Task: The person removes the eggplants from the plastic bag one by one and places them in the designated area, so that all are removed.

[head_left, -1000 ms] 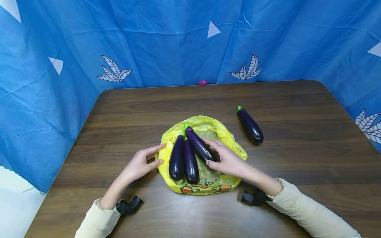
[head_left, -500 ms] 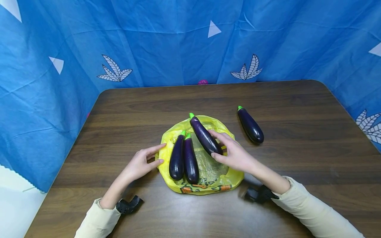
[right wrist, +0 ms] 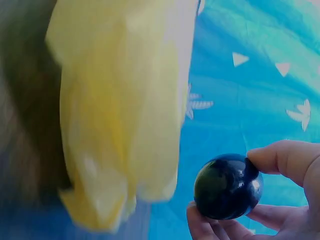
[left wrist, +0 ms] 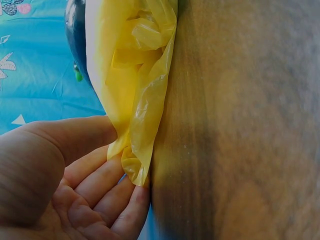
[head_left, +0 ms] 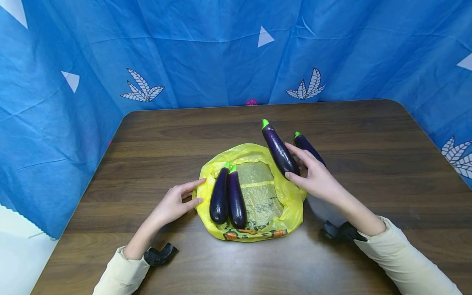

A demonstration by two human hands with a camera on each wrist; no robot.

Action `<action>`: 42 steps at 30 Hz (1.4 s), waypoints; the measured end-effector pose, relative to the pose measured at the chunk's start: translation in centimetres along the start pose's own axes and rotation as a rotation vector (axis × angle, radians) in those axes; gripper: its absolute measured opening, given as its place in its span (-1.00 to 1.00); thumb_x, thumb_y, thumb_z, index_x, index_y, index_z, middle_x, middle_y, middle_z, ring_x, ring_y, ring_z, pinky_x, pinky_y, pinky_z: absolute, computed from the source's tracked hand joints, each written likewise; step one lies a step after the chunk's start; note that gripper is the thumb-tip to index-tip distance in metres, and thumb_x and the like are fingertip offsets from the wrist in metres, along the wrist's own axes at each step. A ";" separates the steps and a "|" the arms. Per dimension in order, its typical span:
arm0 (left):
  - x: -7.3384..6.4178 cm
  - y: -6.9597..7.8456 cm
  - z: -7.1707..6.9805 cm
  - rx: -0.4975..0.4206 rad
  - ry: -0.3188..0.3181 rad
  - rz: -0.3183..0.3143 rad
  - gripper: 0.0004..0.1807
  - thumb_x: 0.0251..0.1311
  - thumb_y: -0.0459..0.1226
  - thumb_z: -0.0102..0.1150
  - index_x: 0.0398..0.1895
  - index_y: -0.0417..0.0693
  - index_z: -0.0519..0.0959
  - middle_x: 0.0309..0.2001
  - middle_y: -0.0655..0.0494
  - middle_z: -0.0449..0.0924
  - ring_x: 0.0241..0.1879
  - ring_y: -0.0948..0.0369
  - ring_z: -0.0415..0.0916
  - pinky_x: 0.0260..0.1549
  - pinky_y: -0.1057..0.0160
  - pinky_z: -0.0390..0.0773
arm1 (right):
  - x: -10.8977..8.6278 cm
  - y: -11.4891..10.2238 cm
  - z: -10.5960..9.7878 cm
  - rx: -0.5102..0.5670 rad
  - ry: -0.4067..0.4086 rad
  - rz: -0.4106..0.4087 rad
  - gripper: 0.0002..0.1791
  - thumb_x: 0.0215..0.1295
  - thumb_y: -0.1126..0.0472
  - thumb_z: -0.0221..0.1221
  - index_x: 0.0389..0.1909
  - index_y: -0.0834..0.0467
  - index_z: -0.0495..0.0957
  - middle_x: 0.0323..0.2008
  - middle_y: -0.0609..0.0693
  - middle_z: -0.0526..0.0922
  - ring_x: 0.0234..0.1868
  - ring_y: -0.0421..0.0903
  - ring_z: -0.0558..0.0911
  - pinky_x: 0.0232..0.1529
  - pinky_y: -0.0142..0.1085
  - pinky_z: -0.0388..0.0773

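Observation:
In the head view, my right hand (head_left: 318,177) grips an eggplant (head_left: 279,148) with a green stem, over the right rim of a yellow plastic bag (head_left: 291,200). The right wrist view shows the held eggplant's (right wrist: 227,187) rounded end between thumb and fingers. Two more eggplants (head_left: 219,196) (head_left: 237,198) lie side by side inside the bag, towards its left. My left hand (head_left: 173,203) touches the bag's left side with thumb and fingers spread apart. Seen from the left wrist, these fingers lie nearly straight against the yellow plastic (left wrist: 145,100).
Another eggplant (head_left: 307,145) lies on the brown wooden table (head_left: 166,139), right of the bag and partly hidden by my right hand. A blue patterned cloth (head_left: 206,53) hangs behind the table. Black cameras (head_left: 160,254) sit at both wrists.
My right hand has lifted the eggplant out of the bag and carried it right and away from me, over the bag's rim. The left hand stays in place.

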State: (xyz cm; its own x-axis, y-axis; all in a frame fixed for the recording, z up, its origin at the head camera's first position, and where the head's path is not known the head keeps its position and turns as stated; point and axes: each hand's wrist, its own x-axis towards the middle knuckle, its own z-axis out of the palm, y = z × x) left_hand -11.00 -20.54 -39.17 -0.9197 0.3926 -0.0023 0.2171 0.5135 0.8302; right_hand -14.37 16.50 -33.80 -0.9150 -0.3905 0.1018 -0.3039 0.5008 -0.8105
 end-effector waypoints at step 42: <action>0.2 -0.1 -0.1 -0.005 -0.006 -0.008 -0.44 0.16 -0.38 0.24 0.25 -0.27 0.37 0.21 -0.14 0.38 0.17 0.00 0.34 0.10 0.07 0.37 | -0.9 7.3 -7.5 -0.214 0.094 0.204 -0.25 0.32 0.28 0.09 0.41 0.34 -0.07 0.15 0.51 0.13 0.08 0.44 0.29 -0.10 0.30 0.37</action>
State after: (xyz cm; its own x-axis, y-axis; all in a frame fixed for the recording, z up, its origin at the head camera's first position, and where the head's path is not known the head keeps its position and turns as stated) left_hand -11.23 -20.54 -39.21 -0.9194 0.3931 -0.0123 0.2080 0.5126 0.8330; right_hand -17.79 26.31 -35.44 -0.9803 -0.1970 0.0106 -0.1513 0.7165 -0.6810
